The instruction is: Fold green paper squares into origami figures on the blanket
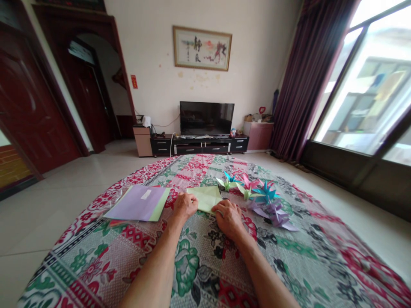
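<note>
A pale green sheet of paper (207, 197) lies folded on the flowered tablecloth (199, 261) in front of me. My left hand (184, 205) rests at its left edge with fingers curled onto the paper. My right hand (228, 218) presses on its near right corner, fingers bent down on it. Just right of the sheet lie several folded paper flowers (265, 196) in green, pink, blue and purple.
A stack of coloured paper in a clear sleeve (138, 203), purple on top, lies to the left of my hands. Beyond the round table are a tiled floor, a TV (206, 118) on a low cabinet, dark doors at left and a big window at right.
</note>
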A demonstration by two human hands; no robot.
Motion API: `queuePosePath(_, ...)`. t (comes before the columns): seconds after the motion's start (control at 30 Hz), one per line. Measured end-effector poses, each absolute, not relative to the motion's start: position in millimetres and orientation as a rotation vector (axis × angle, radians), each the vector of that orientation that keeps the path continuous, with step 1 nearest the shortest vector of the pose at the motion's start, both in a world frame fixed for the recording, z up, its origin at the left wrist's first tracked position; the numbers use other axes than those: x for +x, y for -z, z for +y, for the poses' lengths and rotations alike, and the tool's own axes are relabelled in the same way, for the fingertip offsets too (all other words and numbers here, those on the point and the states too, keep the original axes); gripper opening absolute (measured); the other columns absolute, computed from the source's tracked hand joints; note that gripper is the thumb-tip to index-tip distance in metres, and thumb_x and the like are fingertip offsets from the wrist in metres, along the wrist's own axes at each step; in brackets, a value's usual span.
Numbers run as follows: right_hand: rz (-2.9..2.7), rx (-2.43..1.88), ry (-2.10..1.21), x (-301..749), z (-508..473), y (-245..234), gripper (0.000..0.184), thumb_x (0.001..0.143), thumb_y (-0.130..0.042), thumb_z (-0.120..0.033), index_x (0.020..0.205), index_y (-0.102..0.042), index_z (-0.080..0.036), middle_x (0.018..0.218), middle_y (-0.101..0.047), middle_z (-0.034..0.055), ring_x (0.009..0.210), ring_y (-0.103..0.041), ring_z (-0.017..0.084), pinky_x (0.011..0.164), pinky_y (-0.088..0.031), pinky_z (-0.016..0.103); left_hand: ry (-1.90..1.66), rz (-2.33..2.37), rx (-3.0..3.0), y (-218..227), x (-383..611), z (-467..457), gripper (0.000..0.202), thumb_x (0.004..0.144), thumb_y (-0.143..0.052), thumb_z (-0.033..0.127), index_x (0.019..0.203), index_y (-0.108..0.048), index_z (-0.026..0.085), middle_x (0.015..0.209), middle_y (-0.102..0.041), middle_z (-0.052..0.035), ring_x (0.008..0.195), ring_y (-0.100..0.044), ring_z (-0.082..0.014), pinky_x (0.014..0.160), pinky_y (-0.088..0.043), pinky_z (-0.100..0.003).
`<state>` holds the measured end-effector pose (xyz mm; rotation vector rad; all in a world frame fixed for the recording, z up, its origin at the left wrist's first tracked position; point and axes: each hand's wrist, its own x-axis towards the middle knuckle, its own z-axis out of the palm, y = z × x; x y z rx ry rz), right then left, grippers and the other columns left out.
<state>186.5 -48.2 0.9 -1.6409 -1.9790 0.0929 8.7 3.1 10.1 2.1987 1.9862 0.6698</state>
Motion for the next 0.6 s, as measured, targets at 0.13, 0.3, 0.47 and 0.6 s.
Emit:
queuePosePath(0.13,-1.969,-1.638,-0.097,185.7,-48.9,-1.0,0.024,0.079,-0.05,-0.019,0.088,-0.07,-0.029,0.101,-0.061,0.0024,0.093,-0.049,0.018,0.083,-0.028,0.032,-0.698,1.968,2.192,-9.0,7.9,2.9,0.028,0.072,-0.053,0.018,0.091,-0.073,0.023,0.092,-0.072,-0.0047,0.093,-0.061,-0.0181,0.086,-0.043,-0.026)
queuePosePath(0.3,-1.952,-1.636,-0.082,184.8,-48.8,0.1,0.024,0.08,-0.05,-0.02,0.087,-0.07,-0.03,0.1,-0.061,0.0018,0.093,-0.049,0.018,0.082,-0.027,0.032,-0.728,1.942,2.207,-6.9,7.7,3.0,0.03,0.072,-0.051,0.017,0.093,-0.073,0.022,0.094,-0.072,-0.0047,0.094,-0.061,-0.0182,0.089,-0.043,-0.027)
queuePosePath(0.47,-1.975,-1.643,-0.071,183.7,-50.5,-1.9,0.023,0.081,-0.05,-0.021,0.088,-0.07,-0.03,0.1,-0.061,0.0016,0.093,-0.049,0.018,0.082,-0.027,0.033,-0.731,1.953,2.219,-7.0,8.8,2.9,0.031,0.073,-0.051,0.015,0.094,-0.073,0.022,0.095,-0.071,-0.0047,0.094,-0.06,-0.0181,0.089,-0.042,-0.026)
queuePosePath(0.6,-2.006,-1.63,-0.037,179.0,-54.7,-4.3,0.022,0.084,-0.048,-0.024,0.09,-0.069,-0.031,0.1,-0.06,0.002,0.093,-0.048,0.018,0.081,-0.027,0.032,-0.75,1.957,2.261,-6.4,8.0,4.6,0.03,0.074,-0.051,0.013,0.094,-0.072,0.022,0.095,-0.071,-0.0045,0.094,-0.059,-0.0178,0.091,-0.04,-0.026)
